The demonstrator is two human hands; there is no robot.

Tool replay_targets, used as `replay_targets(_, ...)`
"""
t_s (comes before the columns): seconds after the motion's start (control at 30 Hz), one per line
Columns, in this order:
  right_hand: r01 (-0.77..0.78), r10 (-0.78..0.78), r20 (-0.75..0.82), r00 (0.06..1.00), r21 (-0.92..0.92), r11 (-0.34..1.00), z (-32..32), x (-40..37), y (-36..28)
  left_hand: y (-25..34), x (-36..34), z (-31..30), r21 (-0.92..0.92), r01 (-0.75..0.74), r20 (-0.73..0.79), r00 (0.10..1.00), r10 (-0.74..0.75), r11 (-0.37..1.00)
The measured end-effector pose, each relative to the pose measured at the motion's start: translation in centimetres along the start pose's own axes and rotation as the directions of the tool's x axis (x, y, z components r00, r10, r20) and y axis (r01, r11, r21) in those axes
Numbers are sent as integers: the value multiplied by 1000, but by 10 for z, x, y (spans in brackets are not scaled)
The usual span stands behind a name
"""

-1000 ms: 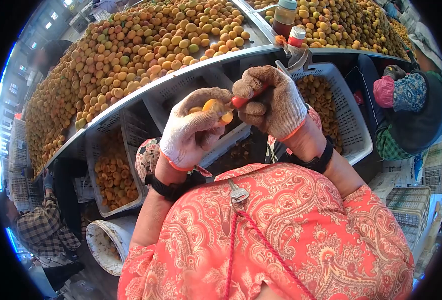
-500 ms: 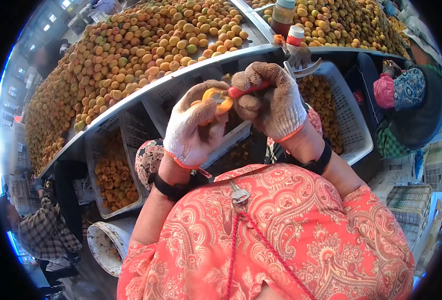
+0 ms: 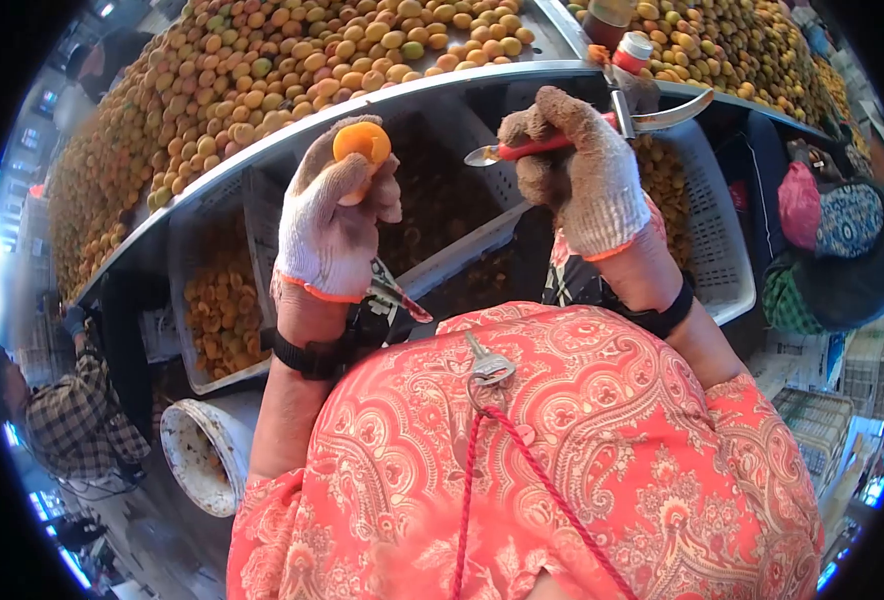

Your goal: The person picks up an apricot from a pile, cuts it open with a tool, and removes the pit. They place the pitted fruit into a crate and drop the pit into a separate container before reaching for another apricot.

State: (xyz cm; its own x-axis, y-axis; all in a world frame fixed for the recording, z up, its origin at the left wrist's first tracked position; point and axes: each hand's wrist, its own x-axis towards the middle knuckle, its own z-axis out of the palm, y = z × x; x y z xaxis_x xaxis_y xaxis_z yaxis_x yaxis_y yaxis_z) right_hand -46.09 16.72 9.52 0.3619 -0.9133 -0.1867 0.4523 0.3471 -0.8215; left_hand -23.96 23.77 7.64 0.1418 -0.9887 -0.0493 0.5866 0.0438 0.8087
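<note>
My left hand (image 3: 337,205), in a soiled white knit glove, is closed round an orange apricot (image 3: 362,142) that shows above the thumb. Part of the fruit is hidden by the fingers. To the right, my gloved right hand (image 3: 587,180) grips a small red-handled pitting tool (image 3: 537,148). Its short, rounded metal tip (image 3: 481,156) points left toward the apricot, with a wide gap between. Both hands are raised over the crates, just below the metal table rim (image 3: 392,98).
Whole apricots (image 3: 262,80) are heaped on the table beyond the rim. A curved metal piece (image 3: 672,112) and a red-and-white bottle (image 3: 633,50) are near the right hand. Below are crates of apricot halves (image 3: 224,318) and a white bucket (image 3: 202,455). Co-workers (image 3: 832,250) sit at either side.
My hands have moved apart: the left one leftward with the apricot, the right one rightward with the tool, whose tip is now away from the fruit. The view has shifted slightly.
</note>
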Motion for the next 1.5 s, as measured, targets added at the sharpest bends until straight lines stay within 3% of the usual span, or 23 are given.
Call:
replay_targets(0.13, 9, -9, 11, 1000, -29, 1000, 5, 7, 5, 7, -1, -19, 1, -48, -44, 998, 48, 999)
replay_targets(0.27, -16, 29, 107, 994, -125, 992, 4, 11, 10, 22, -8, -47, 61, -104, -182, 977, 113, 993)
replay_targets(0.37, -40, 43, 26, 999, -118, 992, 11, 10, 15, 33, -14, -81, -117, -96, -148, 986, 78, 988)
replay_targets(0.5, -43, 51, 35, 998, -194, 980, 21, 12, 21, 41, -23, -110, -298, -100, -184, 982, 46, 949)
replay_targets(0.57, -46, 61, 69, 996, -208, 977, 21, 14, 23, 45, -25, -126, -388, -27, -96, 995, -12, 921)
replay_targets(0.67, -38, 59, 81, 995, -239, 970, 30, 14, 26, 48, -37, -134, -450, -63, -189, 982, -26, 891)
replay_targets(0.73, -38, 63, 111, 992, -213, 976, 29, 16, 27, 48, -42, -151, -382, -135, -262, 964, 33, 914)
replay_targets(0.87, -94, 113, 57, 992, -271, 958, 31, 18, 27, 53, -58, -207, -357, -144, -381, 925, -3, 923)
replay_targets(0.93, -83, 102, 55, 993, -272, 959, 30, 20, 29, 59, -74, -251, -431, -145, -378, 925, -32, 890)
replay_targets(1.0, -67, 81, 34, 996, -313, 948, 30, 20, 31, 64, -92, -296, -356, -187, -470, 883, -2, 916)
replay_targets(1.13, -80, 108, 68, 992, -333, 940, 24, 29, 35, 83, -113, -327, -77, -233, -858, 511, 55, 969)
replay_targets(1.23, -98, 135, 78, 988, -359, 928, 25, 32, 38, 85, -134, -351, -7, -151, -890, 452, 63, 988)
replay_targets(1.3, -84, 93, 10, 996, -348, 934, 27, 32, 40, 77, -149, -368, -24, -106, -847, 531, 36, 994)
replay_targets(1.33, -92, 101, 8, 995, -349, 933, 25, 32, 42, 72, -153, -365, -26, -102, -850, 525, 32, 994)
replay_targets(1.4, -82, 100, 36, 994, -336, 938, 22, 35, 42, 57, -159, -353, 202, 83, -918, 364, 159, 976)
replay_targets(1.47, -78, 98, 38, 994, -362, 929, 23, 35, 42, 53, -171, -380, 211, 96, -901, 404, 156, 973)
replay_targets(1.5, -111, 136, 40, 990, -378, 919, 23, 35, 41, 57, -173, -378, 266, 135, -915, 348, 206, 954)
